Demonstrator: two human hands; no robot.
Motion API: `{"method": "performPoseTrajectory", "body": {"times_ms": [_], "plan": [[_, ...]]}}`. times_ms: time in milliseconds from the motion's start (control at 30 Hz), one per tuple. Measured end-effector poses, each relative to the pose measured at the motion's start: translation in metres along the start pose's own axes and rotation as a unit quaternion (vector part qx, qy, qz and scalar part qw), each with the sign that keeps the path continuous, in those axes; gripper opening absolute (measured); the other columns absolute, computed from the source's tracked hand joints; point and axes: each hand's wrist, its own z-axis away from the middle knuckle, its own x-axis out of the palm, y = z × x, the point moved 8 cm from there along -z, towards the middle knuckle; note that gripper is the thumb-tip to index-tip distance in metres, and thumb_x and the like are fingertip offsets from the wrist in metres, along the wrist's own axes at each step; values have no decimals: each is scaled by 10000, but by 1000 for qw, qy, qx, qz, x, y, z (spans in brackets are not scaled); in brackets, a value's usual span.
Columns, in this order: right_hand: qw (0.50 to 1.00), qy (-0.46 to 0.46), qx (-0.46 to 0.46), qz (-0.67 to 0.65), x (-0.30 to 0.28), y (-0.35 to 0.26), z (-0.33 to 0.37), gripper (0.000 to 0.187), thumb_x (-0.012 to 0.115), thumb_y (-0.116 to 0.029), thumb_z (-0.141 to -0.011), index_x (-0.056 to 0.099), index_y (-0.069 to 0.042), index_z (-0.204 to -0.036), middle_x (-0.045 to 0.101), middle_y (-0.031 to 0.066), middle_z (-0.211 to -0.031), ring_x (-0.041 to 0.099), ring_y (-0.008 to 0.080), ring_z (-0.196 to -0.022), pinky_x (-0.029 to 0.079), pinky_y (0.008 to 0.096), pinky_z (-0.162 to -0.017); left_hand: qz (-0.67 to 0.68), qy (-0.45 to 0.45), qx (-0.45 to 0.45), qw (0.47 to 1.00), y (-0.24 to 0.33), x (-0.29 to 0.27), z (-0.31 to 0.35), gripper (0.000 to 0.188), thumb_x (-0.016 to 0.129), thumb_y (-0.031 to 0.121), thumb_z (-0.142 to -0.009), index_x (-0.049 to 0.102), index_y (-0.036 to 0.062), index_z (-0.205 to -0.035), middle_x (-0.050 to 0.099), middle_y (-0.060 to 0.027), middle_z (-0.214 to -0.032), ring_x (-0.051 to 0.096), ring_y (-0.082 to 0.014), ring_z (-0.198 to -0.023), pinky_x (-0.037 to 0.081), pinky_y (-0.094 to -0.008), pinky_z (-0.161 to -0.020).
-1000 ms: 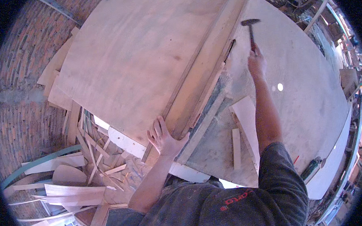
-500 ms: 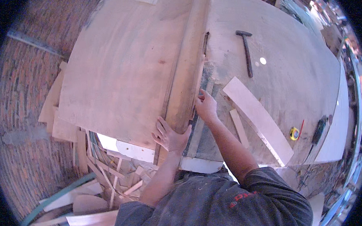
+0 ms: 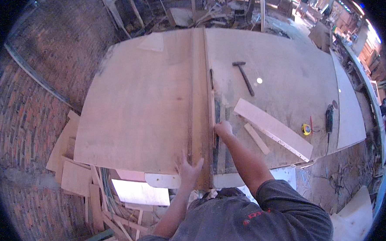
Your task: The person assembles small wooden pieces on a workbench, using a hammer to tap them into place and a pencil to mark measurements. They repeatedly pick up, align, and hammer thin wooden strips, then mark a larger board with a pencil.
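Observation:
A long wooden beam-like board (image 3: 198,120) runs away from me across the middle of the worktable. My left hand (image 3: 189,169) is over its near left part, fingers spread and thumb pointing to the right, holding nothing. On the beam's right side, my right hand (image 3: 223,129) has its fingers closed close to the edge; whatever they grip is hidden. A thin wooden strip (image 3: 212,103) stands along that same edge, just beyond the right hand. Dark narrow pieces lie beside it on the table.
To the right on the tabletop (image 3: 277,59) lie a hammer (image 3: 245,78), a wide plank (image 3: 274,129), a short wooden strip (image 3: 256,139), a yellow tape measure (image 3: 306,129) and a dark corded power tool (image 3: 329,120). Wood offcuts (image 3: 115,220) pile up at lower left, beside a brick wall (image 3: 16,116).
The view has tilted up, showing more of the far workshop. My left hand's fingers now point more forward, with the hand further off the beam's right edge. My right hand stays closed beside that edge.

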Motion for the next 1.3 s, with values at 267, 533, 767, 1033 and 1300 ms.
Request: {"method": "performPoseTrajectory", "body": {"times_ms": [267, 533, 767, 1033, 1300], "plan": [[971, -11, 74, -227, -21, 47, 111, 195, 701, -216, -794, 671, -24, -803, 657, 71, -696, 647, 188, -610, 541, 361, -593, 33, 112, 117, 986, 3, -63, 42, 676, 821, 325, -842, 597, -61, -1350, 642, -267, -1294, 613, -390, -1215, 481, -466, -1047], [933, -232, -26, -275, -11, 20, 238, 93, 678, -118, -842, 632, -42, -872, 633, 31, -743, 617, 127, -627, 521, 299, -570, 447, -71, -148, 879, -19, 3, 36, 364, 687, 189, -993, 631, -17, -1288, 693, -57, -928, 684, -153, -823, 580, -290, -720], [908, -279, -14, -312, -26, 38, 275, 118, 675, -151, -851, 631, -46, -882, 638, 24, -743, 623, 121, -644, 509, 289, -565, 483, 8, -185, 856, 1, 0, 42, 463, 642, 109, -1002, 509, 57, -1443, 643, -47, -1046, 676, -157, -878, 603, -313, -703], [915, -300, 0, -268, -75, 96, 267, 192, 682, -184, -863, 677, -32, -981, 698, 61, -832, 675, 142, -742, 567, 343, -669, 463, 17, -113, 879, 34, 25, 33, 441, 624, 22, -992, 480, 78, -1405, 602, -102, -1127, 705, -242, -947, 637, -357, -724], [987, 20, -144, 64, -249, 208, 182, 486, 846, -329, -769, 717, -98, -1176, 731, 155, -1118, 684, 339, -1079, 548, 450, -962, 474, 121, -106, 866, 63, 40, 33, 316, 645, 38, -994, 517, 40, -1283, 613, -105, -1128, 722, -247, -909, 649, -362, -729]]}}
